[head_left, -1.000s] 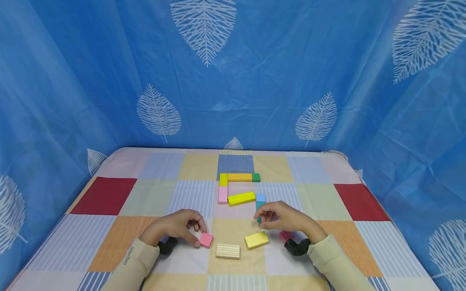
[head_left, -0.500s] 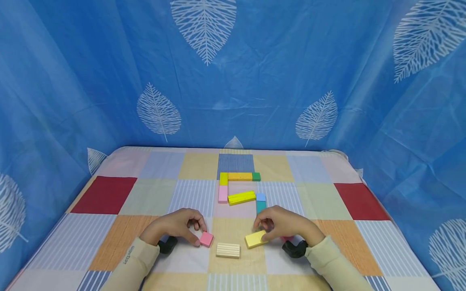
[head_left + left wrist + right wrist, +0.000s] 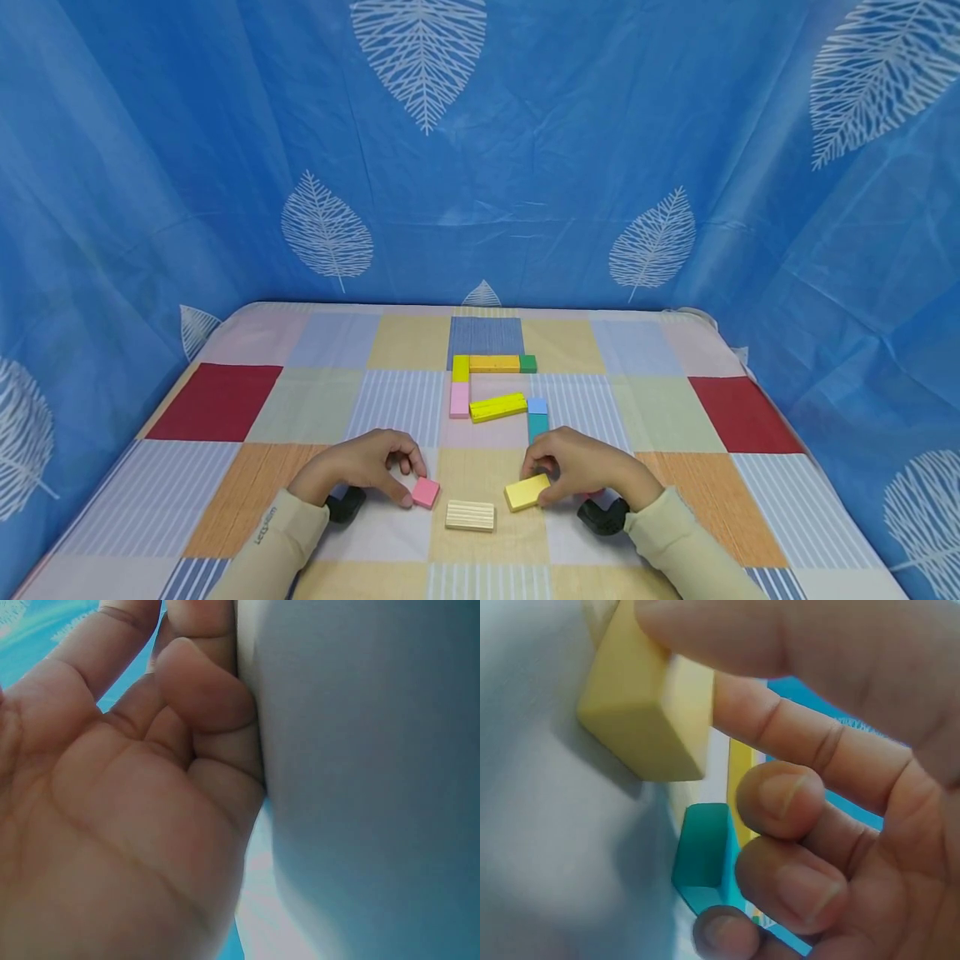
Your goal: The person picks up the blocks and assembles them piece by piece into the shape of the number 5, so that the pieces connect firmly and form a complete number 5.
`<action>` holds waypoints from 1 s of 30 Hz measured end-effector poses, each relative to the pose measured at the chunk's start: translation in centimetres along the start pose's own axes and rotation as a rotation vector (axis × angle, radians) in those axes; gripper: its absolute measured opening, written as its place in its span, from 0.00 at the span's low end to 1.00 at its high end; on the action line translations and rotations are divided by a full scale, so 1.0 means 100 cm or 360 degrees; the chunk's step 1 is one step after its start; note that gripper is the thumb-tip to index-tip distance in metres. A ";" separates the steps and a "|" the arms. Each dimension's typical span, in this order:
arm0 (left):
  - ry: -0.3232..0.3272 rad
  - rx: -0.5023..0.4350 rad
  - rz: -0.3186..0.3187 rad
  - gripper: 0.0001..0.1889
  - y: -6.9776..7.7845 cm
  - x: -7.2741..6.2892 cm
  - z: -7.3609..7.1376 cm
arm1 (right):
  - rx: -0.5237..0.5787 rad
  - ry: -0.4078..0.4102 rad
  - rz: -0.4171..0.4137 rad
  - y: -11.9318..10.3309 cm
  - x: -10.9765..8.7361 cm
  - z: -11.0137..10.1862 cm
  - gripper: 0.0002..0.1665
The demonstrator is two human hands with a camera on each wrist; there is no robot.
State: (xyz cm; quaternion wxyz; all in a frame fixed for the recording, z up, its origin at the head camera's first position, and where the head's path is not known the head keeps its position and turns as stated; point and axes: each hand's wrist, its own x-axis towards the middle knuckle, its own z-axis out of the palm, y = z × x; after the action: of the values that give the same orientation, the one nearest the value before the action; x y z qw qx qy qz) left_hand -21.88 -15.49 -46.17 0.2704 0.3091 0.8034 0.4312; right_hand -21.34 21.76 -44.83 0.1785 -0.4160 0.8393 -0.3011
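In the head view my right hand (image 3: 581, 467) pinches a yellow rectangular block (image 3: 527, 492) between thumb and index finger. The right wrist view shows the thumb against one face of the yellow block (image 3: 641, 705), with the other fingers curled apart from it. My left hand (image 3: 363, 467) rests on the cloth, fingers loosely bent. Its thumb and index tips lie at the left edge of a small pink block (image 3: 425, 492); no firm grip on it shows. Between the hands lies a pale ridged wooden block (image 3: 470, 516).
Further back, an orange block (image 3: 494, 364), green block (image 3: 528, 364), yellow-green block (image 3: 461, 368) and light pink block (image 3: 459, 401) form a corner. A bright yellow bar (image 3: 498, 407) lies slanted beside blue (image 3: 537, 406) and teal (image 3: 537, 424) blocks. A red-pink block is mostly hidden beneath my right wrist.
My right hand has come down and nearer from above the teal block to the yellow block, and now pinches it. The left hand and pink block have stayed put.
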 end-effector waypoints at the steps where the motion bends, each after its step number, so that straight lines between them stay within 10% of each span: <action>1: 0.0002 0.0007 -0.0007 0.13 0.000 0.000 0.000 | 0.0003 0.0003 0.0000 0.000 0.000 0.000 0.13; 30: 0.0011 0.0003 -0.0019 0.13 0.000 0.001 0.000 | -0.0017 0.0175 0.0147 0.003 0.004 0.001 0.12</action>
State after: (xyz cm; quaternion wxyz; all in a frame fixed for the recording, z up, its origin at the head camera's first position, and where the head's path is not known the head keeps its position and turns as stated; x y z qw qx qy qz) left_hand -21.90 -15.42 -46.15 0.2698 0.3032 0.8066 0.4298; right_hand -21.67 21.58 -45.11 0.1438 -0.3605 0.8677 -0.3104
